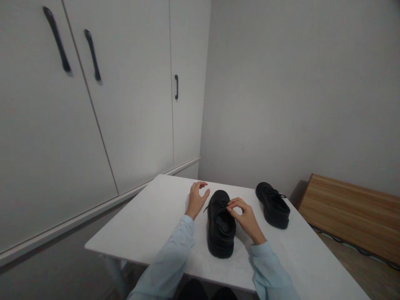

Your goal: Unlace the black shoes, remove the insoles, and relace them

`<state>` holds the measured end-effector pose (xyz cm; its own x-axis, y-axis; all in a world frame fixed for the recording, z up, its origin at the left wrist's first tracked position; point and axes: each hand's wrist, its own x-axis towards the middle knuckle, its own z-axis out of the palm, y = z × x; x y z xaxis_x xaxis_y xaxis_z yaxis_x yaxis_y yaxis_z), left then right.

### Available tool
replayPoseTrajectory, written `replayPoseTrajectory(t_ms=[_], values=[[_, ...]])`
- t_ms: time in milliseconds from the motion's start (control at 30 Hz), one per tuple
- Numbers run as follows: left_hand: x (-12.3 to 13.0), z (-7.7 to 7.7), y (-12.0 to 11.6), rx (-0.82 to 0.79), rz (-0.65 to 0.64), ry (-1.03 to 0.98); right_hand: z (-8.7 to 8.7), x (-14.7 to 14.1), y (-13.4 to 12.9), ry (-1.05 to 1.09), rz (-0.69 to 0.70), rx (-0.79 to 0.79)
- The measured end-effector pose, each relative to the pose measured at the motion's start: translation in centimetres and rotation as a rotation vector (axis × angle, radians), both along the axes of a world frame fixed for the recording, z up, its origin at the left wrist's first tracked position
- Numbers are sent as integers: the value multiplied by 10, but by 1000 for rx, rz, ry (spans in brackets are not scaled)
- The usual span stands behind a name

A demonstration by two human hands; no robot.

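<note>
A black lace-up shoe (220, 243) stands upright on the white table (146, 225), its toe facing away from me and its opening towards me. My right hand (245, 214) is at the right side of its lacing, thumb and forefinger pinched together; the lace between them is too small to make out clearly. Left of the toe, my left hand (196, 200) hovers with thumb and fingers apart, holding nothing. A short dark lace end (206, 208) sticks out from the shoe's left side near that hand.
A second black shoe (276, 212), its lace tied, stands at the table's right edge. Tall white cabinets (131, 104) with dark handles rise on the left. Beyond the right edge is a wooden board (353, 216), with a grey wall (296, 91) behind.
</note>
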<state>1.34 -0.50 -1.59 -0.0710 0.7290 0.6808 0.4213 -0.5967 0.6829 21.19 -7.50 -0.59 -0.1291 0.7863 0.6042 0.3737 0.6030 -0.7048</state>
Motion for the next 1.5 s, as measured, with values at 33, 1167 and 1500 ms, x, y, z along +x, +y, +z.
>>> replayPoseTrajectory(t_ms=[33,1167,1500], values=[[1,2,-3,12,-59,16,0,0,0,-5,-3,1],[15,4,-17,-147,-569,355,-2,-10,-2,-191,-15,19],[15,7,-19,-152,-570,360,0,-9,-2,-226,-1,30]])
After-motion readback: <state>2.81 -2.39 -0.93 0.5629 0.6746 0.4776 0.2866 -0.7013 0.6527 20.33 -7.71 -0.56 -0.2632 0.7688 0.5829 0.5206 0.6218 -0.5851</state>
